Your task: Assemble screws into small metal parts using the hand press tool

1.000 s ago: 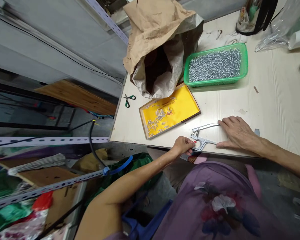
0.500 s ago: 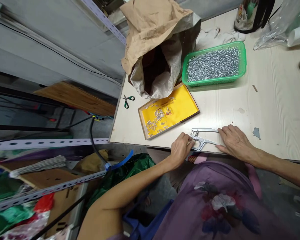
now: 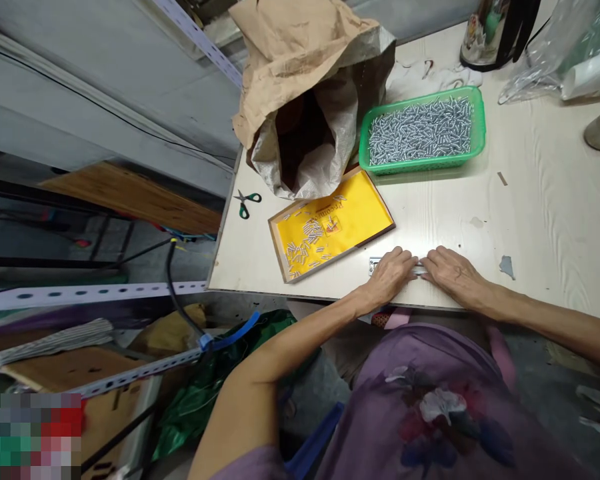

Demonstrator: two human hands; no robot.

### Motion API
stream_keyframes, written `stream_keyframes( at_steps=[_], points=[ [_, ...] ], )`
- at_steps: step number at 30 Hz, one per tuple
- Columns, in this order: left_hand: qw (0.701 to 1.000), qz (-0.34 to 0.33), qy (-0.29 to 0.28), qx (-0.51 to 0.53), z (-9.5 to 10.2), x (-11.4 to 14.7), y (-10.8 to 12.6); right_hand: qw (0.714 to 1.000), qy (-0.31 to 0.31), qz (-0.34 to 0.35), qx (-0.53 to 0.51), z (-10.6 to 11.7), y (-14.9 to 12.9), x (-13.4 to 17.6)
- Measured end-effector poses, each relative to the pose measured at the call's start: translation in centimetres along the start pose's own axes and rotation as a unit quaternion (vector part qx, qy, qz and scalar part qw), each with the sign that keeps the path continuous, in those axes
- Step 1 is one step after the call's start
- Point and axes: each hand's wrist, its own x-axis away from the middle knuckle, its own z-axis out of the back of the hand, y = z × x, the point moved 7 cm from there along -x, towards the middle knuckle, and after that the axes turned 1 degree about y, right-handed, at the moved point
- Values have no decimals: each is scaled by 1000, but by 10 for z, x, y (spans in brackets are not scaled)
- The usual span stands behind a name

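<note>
A metal two-armed hand tool (image 3: pixel 375 266) lies along the table's front edge, mostly covered by my hands. Its left end, a flat plate, shows beyond my left hand (image 3: pixel 391 272), whose fingers are wrapped over its middle. Just to the right, my right hand (image 3: pixel 449 272) is closed on the other end, the fingertips of both hands nearly meeting. A short strip of bare metal shows between them. The tool's two arms look folded together, though my fingers hide most of them.
Behind my hands lies a shallow yellow-lined box (image 3: pixel 363 212) with scattered small metal pieces. A green basket (image 3: pixel 481 127) is full of small, shiny spring-like pieces. Nearby are a large paper sack (image 3: pixel 300 50), green-handled scissors (image 3: pixel 245 202) and a kettle (image 3: pixel 500 33).
My left hand has moved from the tool's spring end onto its middle, and my right hand has closed round its far end. The spread arms have come together; the view has shifted slightly.
</note>
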Motion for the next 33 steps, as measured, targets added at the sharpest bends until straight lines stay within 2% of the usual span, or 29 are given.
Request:
stream_keyframes(
  at_steps=[3, 7, 11, 13, 15, 19, 22, 24, 27, 30, 33],
  points=[
    [1000, 22, 5, 2, 0, -3, -3, 1000, -11, 17, 0, -5, 1, -7],
    [999, 38, 27, -6, 1, -5, -7, 1000, -9, 6, -23, -1, 12, -12],
    [991, 69, 113, -10, -2, 5, -8, 996, 6, 27, -88, 8, 33, -19],
    [985, 60, 159, -5, -10, 12, 0, 995, 3, 29, -101, 7, 47, -27],
    [983, 35, 180, 6, -21, 19, 13, 996, 4, 5, -91, 3, 62, -36],
    [986, 30, 162, 28, -36, 20, 31, 998, 15, -29, -55, -4, 77, -57],
    [986, 51, 159, 24, -28, 23, 30, 999, 12, -28, -29, -5, 74, -66],
    [982, 87, 166, 12, -16, 34, 21, 999, 8, -29, -13, -6, 71, -67],
    [971, 189, 149, -13, -1, 59, -8, 999, 3, -30, -14, -6, 68, -64],
    [959, 268, 95, -11, 4, 77, -34, 999, -3, -28, -32, -7, 68, -63],
    [955, 295, 32, 12, 2, 81, -47, 999, -2, -25, -28, -7, 67, -63]
  ],
)
